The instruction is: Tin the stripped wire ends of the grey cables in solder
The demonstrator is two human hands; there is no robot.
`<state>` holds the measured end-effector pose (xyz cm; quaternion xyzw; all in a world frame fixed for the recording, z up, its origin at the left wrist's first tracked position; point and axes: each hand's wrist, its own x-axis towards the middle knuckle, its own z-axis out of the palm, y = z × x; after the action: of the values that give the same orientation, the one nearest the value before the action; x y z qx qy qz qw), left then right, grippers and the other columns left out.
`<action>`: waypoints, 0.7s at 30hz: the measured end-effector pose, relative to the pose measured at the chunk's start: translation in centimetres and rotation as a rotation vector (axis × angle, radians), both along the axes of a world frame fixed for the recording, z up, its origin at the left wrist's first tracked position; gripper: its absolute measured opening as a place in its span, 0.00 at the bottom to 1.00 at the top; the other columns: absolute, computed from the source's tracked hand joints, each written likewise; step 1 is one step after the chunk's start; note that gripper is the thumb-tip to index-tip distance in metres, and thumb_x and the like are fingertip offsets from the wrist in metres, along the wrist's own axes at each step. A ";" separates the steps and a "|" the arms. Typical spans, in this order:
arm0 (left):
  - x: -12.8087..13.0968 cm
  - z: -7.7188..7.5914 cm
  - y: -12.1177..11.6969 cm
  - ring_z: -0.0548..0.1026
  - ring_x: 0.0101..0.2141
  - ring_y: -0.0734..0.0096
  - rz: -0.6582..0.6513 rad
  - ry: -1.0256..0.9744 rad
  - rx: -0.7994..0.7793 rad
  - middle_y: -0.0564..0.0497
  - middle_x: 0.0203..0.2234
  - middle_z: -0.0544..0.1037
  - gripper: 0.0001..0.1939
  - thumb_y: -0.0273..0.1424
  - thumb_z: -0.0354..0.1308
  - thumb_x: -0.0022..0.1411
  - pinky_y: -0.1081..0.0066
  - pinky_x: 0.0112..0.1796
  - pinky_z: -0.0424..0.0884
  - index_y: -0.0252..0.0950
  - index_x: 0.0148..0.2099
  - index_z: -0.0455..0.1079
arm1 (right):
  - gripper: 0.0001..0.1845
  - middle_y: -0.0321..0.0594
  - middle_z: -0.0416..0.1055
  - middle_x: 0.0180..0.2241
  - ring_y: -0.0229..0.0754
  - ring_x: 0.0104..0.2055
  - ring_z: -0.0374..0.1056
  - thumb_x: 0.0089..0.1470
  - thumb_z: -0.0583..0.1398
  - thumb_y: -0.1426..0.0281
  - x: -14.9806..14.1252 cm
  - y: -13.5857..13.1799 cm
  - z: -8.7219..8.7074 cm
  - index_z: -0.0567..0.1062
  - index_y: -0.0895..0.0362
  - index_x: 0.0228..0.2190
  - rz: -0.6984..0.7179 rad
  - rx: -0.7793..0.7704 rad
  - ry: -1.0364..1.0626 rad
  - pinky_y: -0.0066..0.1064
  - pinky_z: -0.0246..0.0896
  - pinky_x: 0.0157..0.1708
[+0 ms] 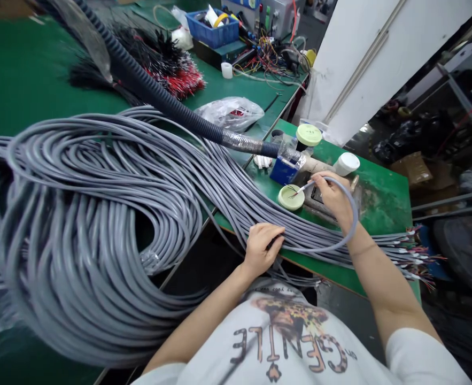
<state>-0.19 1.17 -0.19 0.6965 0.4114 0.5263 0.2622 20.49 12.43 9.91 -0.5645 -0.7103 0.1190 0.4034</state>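
Observation:
My right hand point(334, 197) is closed on a grey cable point(355, 211) near its stripped end. Thin bare-tipped wires point(294, 193) fan out from that end over a shallow pale-green dish point(291, 202); whether they touch its contents I cannot tell. The cable loops round past my right wrist and back toward my left hand point(262, 247). That hand's curled fingers close on the cable at the near edge of a thick bundle of grey cables point(227, 187). More stripped ends point(416, 256) of the bundle lie at the right.
A ribbed black hose point(171, 109) crosses above the bundle, ending by a blue box point(284, 170). Beyond my right hand stand a white jar point(347, 163) and a green-lidded container point(308, 135). Black and red wires point(167, 69) and a blue bin point(213, 31) sit farther back.

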 end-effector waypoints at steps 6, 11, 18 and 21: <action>-0.1 0.1 0.1 0.74 0.42 0.65 -0.011 0.040 0.003 0.48 0.38 0.80 0.12 0.27 0.57 0.62 0.61 0.46 0.65 0.39 0.48 0.71 | 0.13 0.37 0.78 0.29 0.41 0.30 0.71 0.58 0.57 0.62 -0.5 0.7 -0.4 0.78 0.54 0.30 -0.007 -0.024 -0.074 0.31 0.63 0.32; -0.1 0.1 0.0 0.74 0.42 0.64 -0.004 0.035 0.011 0.48 0.38 0.80 0.12 0.27 0.57 0.62 0.61 0.46 0.66 0.39 0.49 0.71 | 0.13 0.37 0.78 0.29 0.41 0.31 0.72 0.58 0.57 0.61 -0.6 0.8 -0.4 0.78 0.54 0.29 -0.013 -0.020 -0.091 0.30 0.63 0.32; -0.2 0.0 -0.1 0.73 0.42 0.65 -0.002 0.037 0.029 0.48 0.38 0.79 0.13 0.25 0.58 0.61 0.61 0.46 0.66 0.39 0.49 0.71 | 0.13 0.37 0.78 0.30 0.41 0.32 0.72 0.60 0.56 0.62 1.9 -1.2 2.1 0.78 0.54 0.32 -0.108 0.106 -0.086 0.31 0.64 0.35; -0.3 -0.1 0.0 0.73 0.42 0.65 -0.002 0.043 0.034 0.48 0.39 0.79 0.14 0.25 0.59 0.60 0.61 0.46 0.66 0.39 0.49 0.71 | 0.13 0.38 0.78 0.30 0.42 0.34 0.73 0.60 0.56 0.62 4.8 -2.2 2.7 0.77 0.54 0.33 -0.213 0.140 -0.157 0.31 0.64 0.35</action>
<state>-0.44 1.12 -0.24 0.7124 0.4071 0.5179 0.2418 25.34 10.27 12.62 -0.6147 -0.6823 -0.0191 0.3954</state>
